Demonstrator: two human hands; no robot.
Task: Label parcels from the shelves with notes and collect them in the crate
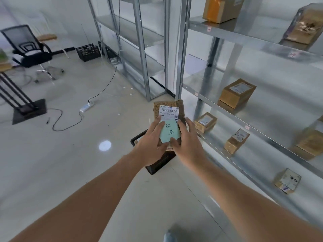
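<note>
**Note Goes On a Parcel Above the Crate**

An office chair (pixel 28 49) stood at ten o'clock, with two black baskets (pixel 88 51) by the far wall at eleven and a power strip (pixel 86 106) trailing its cable across the tiled floor. At centre, a person held a brown parcel (pixel 168 110) over a black crate (pixel 157 165) on the floor. The left hand (pixel 150 145) lay with straight fingers pressed on a green handwritten note (pixel 170 131) stuck below the parcel's white shipping label (pixel 168 111). The right hand (pixel 187 142) grasped the parcel's right edge, thumb on the note's lower corner. From one to four o'clock, steel shelves (pixel 244 32) carried more taped boxes (pixel 236 93), well apart from one another.
</note>
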